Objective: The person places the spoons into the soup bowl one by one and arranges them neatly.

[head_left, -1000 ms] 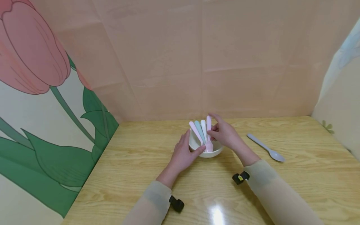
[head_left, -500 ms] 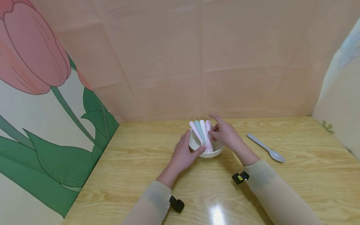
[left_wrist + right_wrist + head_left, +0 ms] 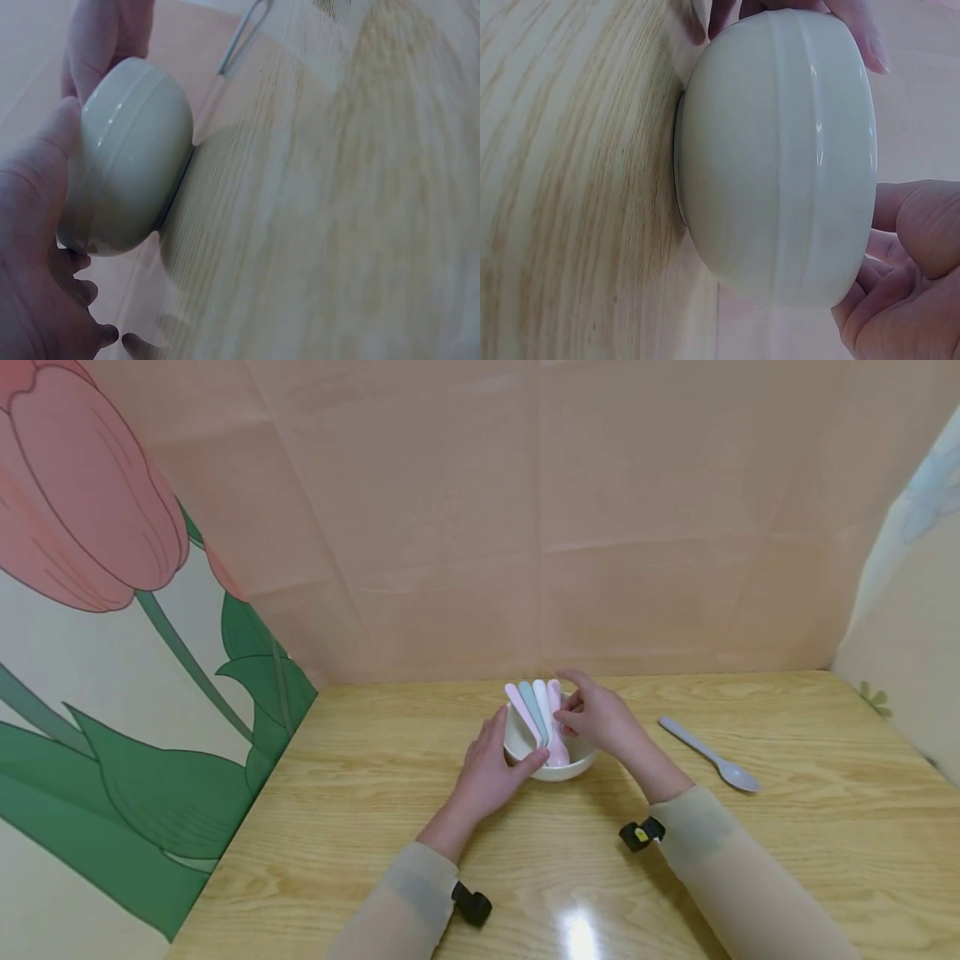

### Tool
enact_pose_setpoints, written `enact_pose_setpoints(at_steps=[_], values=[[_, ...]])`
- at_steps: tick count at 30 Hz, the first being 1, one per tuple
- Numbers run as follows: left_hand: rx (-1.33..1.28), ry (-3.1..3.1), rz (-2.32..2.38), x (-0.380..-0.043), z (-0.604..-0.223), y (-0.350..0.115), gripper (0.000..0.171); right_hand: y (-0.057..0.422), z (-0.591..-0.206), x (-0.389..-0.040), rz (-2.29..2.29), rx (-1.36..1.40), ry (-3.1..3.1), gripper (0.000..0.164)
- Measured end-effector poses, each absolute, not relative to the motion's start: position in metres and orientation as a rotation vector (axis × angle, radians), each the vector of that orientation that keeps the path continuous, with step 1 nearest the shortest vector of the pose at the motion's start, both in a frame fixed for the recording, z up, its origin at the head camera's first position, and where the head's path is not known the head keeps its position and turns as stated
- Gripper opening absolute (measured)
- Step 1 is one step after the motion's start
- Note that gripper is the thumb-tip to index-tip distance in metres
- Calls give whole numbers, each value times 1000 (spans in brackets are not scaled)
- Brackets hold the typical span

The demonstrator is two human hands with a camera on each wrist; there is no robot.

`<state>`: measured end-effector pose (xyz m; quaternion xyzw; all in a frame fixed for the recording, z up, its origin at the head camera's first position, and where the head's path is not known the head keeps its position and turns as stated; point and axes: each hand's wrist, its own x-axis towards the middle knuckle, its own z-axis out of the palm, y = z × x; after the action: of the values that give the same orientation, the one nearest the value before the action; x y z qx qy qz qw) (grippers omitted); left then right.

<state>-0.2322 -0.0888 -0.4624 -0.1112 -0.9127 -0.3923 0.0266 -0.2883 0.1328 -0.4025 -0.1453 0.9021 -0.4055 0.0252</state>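
Observation:
A white bowl (image 3: 572,769) stands upright on the table, holding several spoons that lean on its far rim. My left hand (image 3: 489,774) grips the bowl's left side, thumb over the near rim; in the left wrist view its fingers curve round the bowl (image 3: 135,165). At the far right of the bowl, my right hand (image 3: 606,720) pinches the handle of a pink spoon (image 3: 557,752), whose head points toward me. Left of it lean a white spoon (image 3: 541,695), a mint-green spoon (image 3: 529,698) and another pink spoon (image 3: 521,703).
A grey spoon (image 3: 705,752) lies on the wooden table (image 3: 360,827) to the right of the bowl, beyond the right hand. Behind the table's far edge rises a pinkish-brown covering (image 3: 420,568). A panel with a printed tulip (image 3: 90,502) borders the left side.
The pink spoon in my right hand has dropped lower in the bowl and lines up with the other handles. My right index finger has come down slightly; the left hand has stayed still.

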Motion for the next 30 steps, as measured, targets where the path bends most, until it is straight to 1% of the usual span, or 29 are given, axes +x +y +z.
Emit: enact_pose_setpoints(at_steps=[6, 19, 30], values=[[-337, -2829, -1211, -233, -462, -88, 110, 135, -402, -288, -1281, -450, 2781, 71], [-360, -2802, -1203, -234, -462, -86, 110, 148, -403, -284, -1509, -450, 2736, 65], [-337, -2808, -1205, -234, -463, -85, 110, 171, -397, -273, -1448, -465, 2832, 65]])
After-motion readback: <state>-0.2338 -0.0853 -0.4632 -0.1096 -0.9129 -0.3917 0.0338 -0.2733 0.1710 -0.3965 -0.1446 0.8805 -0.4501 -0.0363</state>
